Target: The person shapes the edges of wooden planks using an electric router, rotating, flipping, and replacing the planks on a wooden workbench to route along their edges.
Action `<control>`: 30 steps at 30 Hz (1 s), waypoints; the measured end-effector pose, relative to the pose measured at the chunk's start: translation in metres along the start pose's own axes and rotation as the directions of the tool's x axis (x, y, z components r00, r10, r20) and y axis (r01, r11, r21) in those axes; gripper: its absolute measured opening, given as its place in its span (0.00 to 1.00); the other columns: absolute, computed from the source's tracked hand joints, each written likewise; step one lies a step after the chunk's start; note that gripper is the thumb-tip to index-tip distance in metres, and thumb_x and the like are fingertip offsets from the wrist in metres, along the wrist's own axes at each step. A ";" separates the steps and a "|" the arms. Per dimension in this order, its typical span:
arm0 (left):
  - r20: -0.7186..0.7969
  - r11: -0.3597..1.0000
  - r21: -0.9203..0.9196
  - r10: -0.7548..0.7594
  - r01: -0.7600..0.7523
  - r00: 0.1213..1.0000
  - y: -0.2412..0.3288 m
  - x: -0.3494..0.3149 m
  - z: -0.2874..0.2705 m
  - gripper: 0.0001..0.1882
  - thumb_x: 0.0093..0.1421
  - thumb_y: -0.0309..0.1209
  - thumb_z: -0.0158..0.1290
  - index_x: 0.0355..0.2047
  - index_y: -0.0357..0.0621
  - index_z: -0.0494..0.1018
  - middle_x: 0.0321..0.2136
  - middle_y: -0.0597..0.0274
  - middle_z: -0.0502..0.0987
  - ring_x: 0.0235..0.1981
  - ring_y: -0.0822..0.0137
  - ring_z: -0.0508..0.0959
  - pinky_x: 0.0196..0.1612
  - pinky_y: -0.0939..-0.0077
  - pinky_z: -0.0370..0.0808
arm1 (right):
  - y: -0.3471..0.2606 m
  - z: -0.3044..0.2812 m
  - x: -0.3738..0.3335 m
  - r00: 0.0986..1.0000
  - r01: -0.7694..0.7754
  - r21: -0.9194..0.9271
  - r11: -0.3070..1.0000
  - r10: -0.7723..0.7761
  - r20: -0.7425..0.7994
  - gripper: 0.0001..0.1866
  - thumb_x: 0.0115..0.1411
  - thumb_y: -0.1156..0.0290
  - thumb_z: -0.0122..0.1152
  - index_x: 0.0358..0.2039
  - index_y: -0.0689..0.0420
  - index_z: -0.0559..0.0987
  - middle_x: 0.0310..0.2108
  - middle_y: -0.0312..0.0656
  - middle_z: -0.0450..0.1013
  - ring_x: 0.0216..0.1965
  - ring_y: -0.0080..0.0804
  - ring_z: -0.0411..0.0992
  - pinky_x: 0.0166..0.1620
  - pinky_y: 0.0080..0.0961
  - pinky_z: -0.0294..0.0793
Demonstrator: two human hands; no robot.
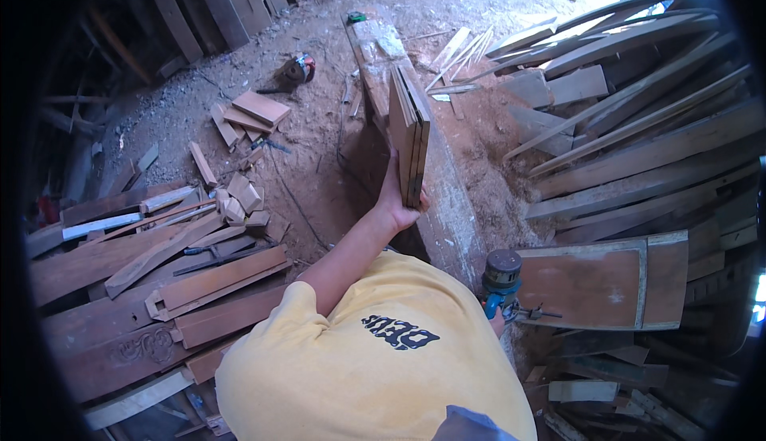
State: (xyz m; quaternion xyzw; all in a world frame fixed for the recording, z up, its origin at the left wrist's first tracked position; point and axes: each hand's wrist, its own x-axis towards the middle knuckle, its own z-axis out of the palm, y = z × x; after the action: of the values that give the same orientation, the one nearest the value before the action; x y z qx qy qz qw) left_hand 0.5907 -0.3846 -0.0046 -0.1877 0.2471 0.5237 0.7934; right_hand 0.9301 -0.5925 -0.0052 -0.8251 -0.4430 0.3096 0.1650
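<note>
My left hand [404,208] reaches out ahead and grips the lower end of a stack of flat wooden boards [409,138]. The boards stand on edge, pressed face to face, above a long worn plank bench [447,202]. At my right side, my right hand [498,323] is mostly hidden behind my yellow shirt; the visible part is closed on a teal router [502,275] with a dark round top. A thin metal rod [538,314] sticks out from the router's side. The router is by the bench's near right edge.
Wood offcuts [251,114] and a red-and-black power tool [303,66] lie on the dusty floor at left. Stacked timber [223,277] fills the near left. Curved planks [630,146] pile up on the right, beside a brown panel [582,281]. A cord [295,202] crosses the floor.
</note>
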 end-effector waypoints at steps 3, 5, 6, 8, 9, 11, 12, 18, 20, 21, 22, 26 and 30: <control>-0.005 1.000 0.003 -0.002 0.002 1.000 -0.002 0.000 -0.002 0.35 0.59 0.77 0.51 0.31 0.59 0.78 0.19 0.72 0.73 0.19 0.72 0.74 0.23 0.76 0.71 | -0.002 0.002 0.001 1.000 -0.005 0.002 1.000 0.005 0.000 0.23 0.48 0.68 0.75 0.46 0.57 0.82 0.38 0.53 0.82 0.44 0.58 0.81 0.47 0.47 0.77; -0.027 1.000 0.004 0.003 -0.003 1.000 -0.003 0.001 -0.003 0.35 0.59 0.77 0.50 0.32 0.59 0.79 0.19 0.71 0.73 0.19 0.71 0.74 0.23 0.76 0.71 | -0.003 0.003 0.002 1.000 -0.009 -0.001 1.000 0.009 -0.004 0.23 0.48 0.67 0.76 0.46 0.57 0.82 0.38 0.53 0.82 0.43 0.58 0.81 0.47 0.47 0.77; -0.040 1.000 0.020 0.007 -0.007 0.999 -0.003 0.001 -0.005 0.35 0.59 0.78 0.50 0.32 0.58 0.79 0.20 0.70 0.73 0.19 0.71 0.74 0.23 0.76 0.72 | -0.004 0.002 0.003 1.000 -0.009 -0.003 1.000 0.009 -0.004 0.24 0.48 0.67 0.76 0.46 0.57 0.82 0.38 0.53 0.82 0.43 0.58 0.81 0.47 0.47 0.77; -0.055 0.999 0.037 0.010 -0.008 0.998 -0.003 0.002 -0.007 0.36 0.59 0.78 0.50 0.33 0.58 0.79 0.20 0.70 0.74 0.20 0.71 0.74 0.24 0.75 0.72 | -0.005 0.004 0.003 1.000 -0.009 -0.003 1.000 0.009 -0.003 0.24 0.48 0.67 0.76 0.46 0.57 0.82 0.38 0.53 0.82 0.43 0.58 0.81 0.47 0.47 0.77; -0.035 1.000 0.024 -0.010 0.011 0.999 -0.003 0.004 -0.009 0.36 0.59 0.78 0.50 0.33 0.57 0.79 0.21 0.69 0.74 0.20 0.71 0.74 0.23 0.75 0.72 | -0.005 0.005 0.003 1.000 -0.014 -0.005 1.000 0.014 -0.003 0.24 0.47 0.67 0.76 0.46 0.57 0.82 0.38 0.53 0.82 0.43 0.58 0.81 0.47 0.47 0.77; -0.013 0.999 0.009 -0.031 0.031 0.999 -0.004 0.005 -0.013 0.37 0.58 0.78 0.50 0.34 0.57 0.78 0.21 0.69 0.74 0.21 0.71 0.74 0.23 0.75 0.72 | -0.007 0.006 0.003 1.000 -0.015 -0.002 1.000 0.015 0.001 0.24 0.47 0.67 0.76 0.46 0.57 0.82 0.38 0.53 0.82 0.43 0.58 0.81 0.47 0.47 0.77; -0.013 0.999 0.000 -0.038 0.038 0.999 -0.003 0.006 -0.015 0.37 0.58 0.78 0.50 0.34 0.57 0.78 0.22 0.69 0.74 0.21 0.70 0.74 0.23 0.74 0.72 | -0.008 0.007 0.003 1.000 -0.016 -0.007 1.000 0.016 0.002 0.24 0.47 0.67 0.76 0.46 0.57 0.82 0.38 0.53 0.82 0.43 0.57 0.81 0.47 0.47 0.77; -0.083 0.999 0.011 -0.041 0.042 0.996 -0.002 0.006 -0.013 0.36 0.58 0.78 0.51 0.33 0.57 0.78 0.21 0.68 0.73 0.22 0.70 0.74 0.24 0.74 0.72 | -0.012 0.009 0.003 1.000 -0.020 -0.001 1.000 0.020 0.002 0.24 0.47 0.67 0.76 0.46 0.57 0.82 0.38 0.53 0.82 0.43 0.57 0.81 0.47 0.47 0.77; -0.080 0.999 0.016 -0.033 0.035 0.996 0.000 0.006 -0.014 0.36 0.58 0.78 0.51 0.34 0.57 0.78 0.22 0.67 0.73 0.22 0.70 0.74 0.24 0.73 0.72 | -0.014 0.011 0.003 1.000 -0.021 0.002 1.000 0.021 0.003 0.24 0.47 0.67 0.76 0.46 0.57 0.82 0.38 0.53 0.83 0.43 0.57 0.81 0.47 0.47 0.77; -0.085 0.999 0.018 -0.027 0.029 0.996 0.002 0.006 -0.014 0.36 0.58 0.78 0.51 0.34 0.57 0.78 0.22 0.67 0.74 0.22 0.70 0.74 0.24 0.73 0.72 | -0.015 0.012 0.002 1.000 -0.020 0.003 1.000 0.020 0.000 0.24 0.47 0.66 0.76 0.46 0.57 0.82 0.38 0.53 0.83 0.43 0.57 0.81 0.47 0.47 0.77; -0.090 1.000 0.020 -0.021 0.023 0.996 0.004 0.005 -0.014 0.36 0.58 0.78 0.51 0.35 0.57 0.78 0.22 0.66 0.74 0.22 0.69 0.74 0.24 0.73 0.72 | -0.016 0.012 0.002 1.000 -0.021 0.006 1.000 0.021 -0.002 0.24 0.47 0.66 0.77 0.46 0.57 0.82 0.38 0.53 0.83 0.43 0.57 0.81 0.47 0.47 0.77; -0.074 1.000 -0.012 -0.028 0.027 0.997 0.006 -0.001 -0.008 0.36 0.59 0.77 0.51 0.34 0.57 0.79 0.22 0.65 0.74 0.21 0.69 0.75 0.24 0.73 0.72 | -0.017 0.013 -0.001 1.000 -0.025 0.026 0.999 0.026 -0.012 0.24 0.47 0.66 0.77 0.46 0.57 0.82 0.38 0.52 0.83 0.43 0.57 0.81 0.47 0.47 0.77; 0.002 1.000 -0.027 -0.009 0.009 1.000 0.018 -0.005 -0.010 0.35 0.61 0.75 0.51 0.36 0.54 0.79 0.27 0.60 0.78 0.25 0.67 0.79 0.26 0.72 0.77 | -0.009 0.015 0.005 1.000 -0.015 0.023 1.000 0.015 -0.006 0.25 0.46 0.66 0.78 0.46 0.57 0.82 0.38 0.52 0.83 0.43 0.56 0.81 0.47 0.46 0.77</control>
State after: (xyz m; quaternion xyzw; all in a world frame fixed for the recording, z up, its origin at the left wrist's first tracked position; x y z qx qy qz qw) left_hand 0.5703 -0.3868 -0.0105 -0.1990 0.2381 0.5236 0.7935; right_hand 0.9163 -0.5835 -0.0135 -0.8274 -0.4325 0.3134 0.1733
